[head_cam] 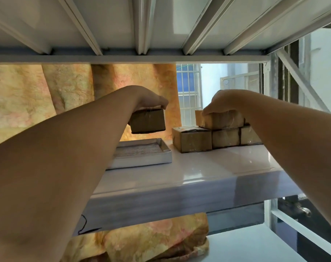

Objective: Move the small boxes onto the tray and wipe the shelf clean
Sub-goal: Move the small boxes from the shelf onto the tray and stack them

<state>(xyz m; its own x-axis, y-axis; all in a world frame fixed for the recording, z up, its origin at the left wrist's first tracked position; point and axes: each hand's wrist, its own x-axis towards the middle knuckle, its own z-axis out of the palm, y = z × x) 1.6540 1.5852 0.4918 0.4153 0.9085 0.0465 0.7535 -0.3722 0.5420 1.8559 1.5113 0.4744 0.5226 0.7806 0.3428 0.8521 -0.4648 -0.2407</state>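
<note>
My left hand [147, 99] grips a small cardboard box [148, 121] from above and holds it in the air over the white tray [142, 159]. The tray lies on the left part of the white shelf [208, 167]. My right hand [225, 101] rests with fingers curled on the top box [220, 119] of a stack at the shelf's right rear. Under it stand three more small boxes: one in front at the left [192, 138], one in the middle [226, 138] and one at the right [249, 136], partly hidden by my right forearm.
The underside of the upper shelf [160, 25] hangs close overhead. An orange patterned curtain [47, 95] hangs behind the shelf, and a barred window [189, 87] shows beside it. A lower white shelf [246, 244] lies below. A metal frame post [272, 87] stands at the right.
</note>
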